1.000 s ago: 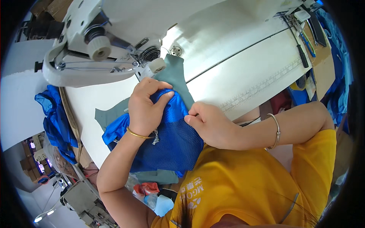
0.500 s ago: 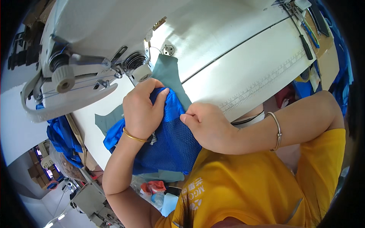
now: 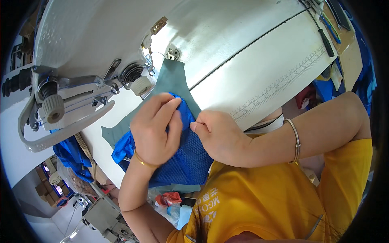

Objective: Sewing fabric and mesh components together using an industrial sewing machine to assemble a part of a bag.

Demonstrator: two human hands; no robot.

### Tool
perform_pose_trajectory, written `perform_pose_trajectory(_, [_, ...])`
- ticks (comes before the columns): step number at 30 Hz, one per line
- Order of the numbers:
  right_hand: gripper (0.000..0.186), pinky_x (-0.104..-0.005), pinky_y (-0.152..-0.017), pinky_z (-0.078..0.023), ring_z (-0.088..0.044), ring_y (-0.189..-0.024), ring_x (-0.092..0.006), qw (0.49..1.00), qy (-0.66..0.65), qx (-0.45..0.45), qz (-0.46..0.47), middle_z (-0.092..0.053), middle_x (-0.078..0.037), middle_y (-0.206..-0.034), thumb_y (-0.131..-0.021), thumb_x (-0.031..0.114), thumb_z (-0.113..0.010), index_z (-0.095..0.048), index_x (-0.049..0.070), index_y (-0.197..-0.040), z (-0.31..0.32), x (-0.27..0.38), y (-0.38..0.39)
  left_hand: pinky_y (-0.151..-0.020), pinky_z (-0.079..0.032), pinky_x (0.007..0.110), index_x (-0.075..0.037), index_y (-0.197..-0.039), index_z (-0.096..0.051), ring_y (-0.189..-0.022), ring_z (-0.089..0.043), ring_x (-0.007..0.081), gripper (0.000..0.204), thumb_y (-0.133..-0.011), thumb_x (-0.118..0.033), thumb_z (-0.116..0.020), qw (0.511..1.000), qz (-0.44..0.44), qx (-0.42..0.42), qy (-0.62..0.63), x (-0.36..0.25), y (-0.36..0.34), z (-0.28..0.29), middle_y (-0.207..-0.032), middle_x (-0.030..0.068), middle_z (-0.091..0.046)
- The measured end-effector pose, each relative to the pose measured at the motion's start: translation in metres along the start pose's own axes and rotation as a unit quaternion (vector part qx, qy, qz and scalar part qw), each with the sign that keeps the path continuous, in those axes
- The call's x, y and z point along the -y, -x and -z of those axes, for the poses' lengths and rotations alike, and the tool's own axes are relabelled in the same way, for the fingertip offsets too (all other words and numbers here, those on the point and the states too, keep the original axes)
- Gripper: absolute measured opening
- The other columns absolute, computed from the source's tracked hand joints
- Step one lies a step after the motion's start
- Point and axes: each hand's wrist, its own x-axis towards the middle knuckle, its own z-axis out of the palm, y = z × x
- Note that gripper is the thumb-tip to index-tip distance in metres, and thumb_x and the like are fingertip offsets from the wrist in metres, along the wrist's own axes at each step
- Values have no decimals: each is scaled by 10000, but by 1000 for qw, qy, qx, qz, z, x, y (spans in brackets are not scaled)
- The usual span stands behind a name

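A blue mesh fabric piece (image 3: 184,162) lies over a grey-green fabric piece (image 3: 172,79) on the white sewing table (image 3: 259,77). My left hand (image 3: 156,129) presses flat on the blue mesh, fingers pointing toward the needle area. My right hand (image 3: 216,135) pinches the edge of the blue mesh where it meets the grey-green piece. The grey-green fabric runs up under the presser foot (image 3: 173,54) of the white sewing machine (image 3: 93,44).
The machine's handwheel and thread knobs (image 3: 52,107) stick out at the left. A printed ruler strip (image 3: 283,87) runs along the table's edge. Tools (image 3: 324,36) lie at the far right. More blue fabric (image 3: 71,156) hangs at the left below the table.
The view has swung closer to the machine. Both hands stay on the blue mesh, shifted slightly toward the presser foot, with the fabric edges aligned under my fingers.
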Motion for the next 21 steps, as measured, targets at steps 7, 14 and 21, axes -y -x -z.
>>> perform_pose_trajectory(7, [271, -542, -798, -498, -635, -881, -469, 1000, -12, -10, 18, -656, -262, -859, -979, 198, -588, -622, -11, -811, -1, -4, -1, -827, -582, 385, 42, -1140, -708, -937, -723, 353, 300, -846, -18, -724, 995, -36, -44, -85, -15, 22, -12, -1154, 205, -719])
perform_pose_trajectory(14, [271, -540, -786, -496, -631, -872, -466, 999, -12, -5, 36, -653, -254, -850, -977, 203, -590, -620, -7, -808, -2, -7, -2, -919, -572, 382, 33, -1180, -705, -1053, -724, 352, 326, -855, 15, -707, 994, -25, -49, -92, -15, 28, -19, -1205, 218, -717])
perform_pose_trajectory(21, [281, -481, -714, -479, -604, -761, -386, 998, -21, -19, 47, -634, -232, -789, -989, 194, -590, -628, -28, -821, -1, -9, -4, -958, -566, 408, 69, -1185, -691, -1101, -701, 376, 339, -853, 0, -712, 991, -43, -44, -116, -14, 29, -22, -1229, 241, -687])
